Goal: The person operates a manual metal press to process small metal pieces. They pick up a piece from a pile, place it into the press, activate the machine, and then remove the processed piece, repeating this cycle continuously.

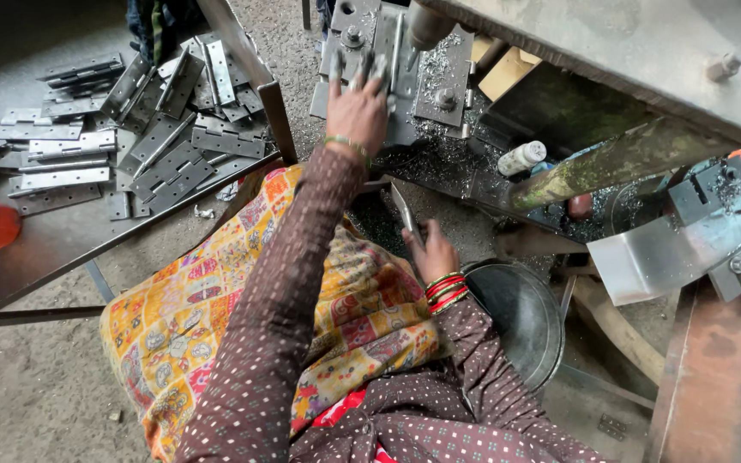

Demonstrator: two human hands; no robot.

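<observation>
- A flat metal strip [406, 214] stands pinched in the right hand [433, 253], just beside the press bed.
- The left hand [358, 107] lies spread on the machine's metal plate [405, 69], apparently holding nothing.
- Risk: sharp swarf [439, 64] or the tool could catch those fingers.
- The dark round pan [516, 313] looks empty.

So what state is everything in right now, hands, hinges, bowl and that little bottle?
Left hand: stretched forward, fingers spread flat on a metal plate on the machine bed.
Right hand: gripping a flat metal piece.
Hinges: heaped loosely on the low table, some folded shut, some open.
Metal bowl: upright.
White bottle: lying on its side, capped.
</observation>
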